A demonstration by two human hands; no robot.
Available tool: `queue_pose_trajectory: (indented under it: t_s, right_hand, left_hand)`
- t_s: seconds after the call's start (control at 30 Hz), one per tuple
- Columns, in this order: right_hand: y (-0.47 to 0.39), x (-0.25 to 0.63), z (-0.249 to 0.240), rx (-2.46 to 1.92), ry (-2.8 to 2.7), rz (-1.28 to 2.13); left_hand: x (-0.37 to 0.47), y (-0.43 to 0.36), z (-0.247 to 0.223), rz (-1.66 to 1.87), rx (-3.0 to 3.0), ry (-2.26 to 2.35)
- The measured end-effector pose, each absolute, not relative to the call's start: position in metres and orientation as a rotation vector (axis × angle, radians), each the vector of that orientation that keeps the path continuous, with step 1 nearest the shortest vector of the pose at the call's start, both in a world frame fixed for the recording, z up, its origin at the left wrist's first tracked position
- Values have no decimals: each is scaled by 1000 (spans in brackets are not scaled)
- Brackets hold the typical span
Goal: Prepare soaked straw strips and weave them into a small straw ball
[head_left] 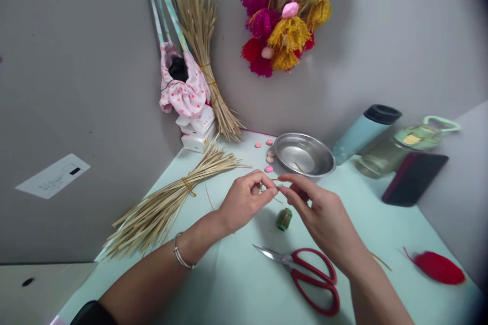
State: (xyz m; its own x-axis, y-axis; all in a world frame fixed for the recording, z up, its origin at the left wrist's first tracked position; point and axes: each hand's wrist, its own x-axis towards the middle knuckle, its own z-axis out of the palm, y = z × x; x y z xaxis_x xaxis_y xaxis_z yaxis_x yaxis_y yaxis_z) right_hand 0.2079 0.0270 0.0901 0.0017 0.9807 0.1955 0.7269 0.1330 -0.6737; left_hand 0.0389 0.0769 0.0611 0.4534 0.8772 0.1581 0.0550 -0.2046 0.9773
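My left hand (pixel 249 198) pinches a thin straw strip (pixel 277 199) between thumb and forefinger. Close against it, my right hand (pixel 308 198) is also closed in a pinch on the same strip, fingertips nearly touching. Most of the strip is hidden by the fingers. Just below the hands a small green object (pixel 284 219), perhaps a wound spool or little jar, stands on the table. Nearer to me lie scissors (pixel 284 258) with red handles, blades pointing left. Left of my hands rests a tied bundle of straw strips (pixel 168 200).
Behind my hands is a steel bowl (pixel 305 155) with pink beads (pixel 269 168) beside it. A blue bottle (pixel 358 132), a green bottle (pixel 396 147) and a phone (pixel 415 179) stand right. Red yarn (pixel 440 267) lies front right. Another straw bundle (pixel 208 61) leans at the corner.
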Motion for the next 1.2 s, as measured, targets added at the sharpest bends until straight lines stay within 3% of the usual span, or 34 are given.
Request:
queue_pose_trajectory:
  t_s: [0.2,0.53,0.83,1.2]
  right_hand:
    - [27,220,95,-1559,-1993,505]
    - [20,218,102,-1619,-2161,805]
    - [29,200,84,-1714,-1959,837]
    - [26,209,100,-1581,-1799,1023]
  left_hand:
    - [35,83,59,734,1635,776]
    - [2,105,73,500,2210,711]
    - [25,88,71,758,2152,811]
    - [5,100,80,777,2020,866]
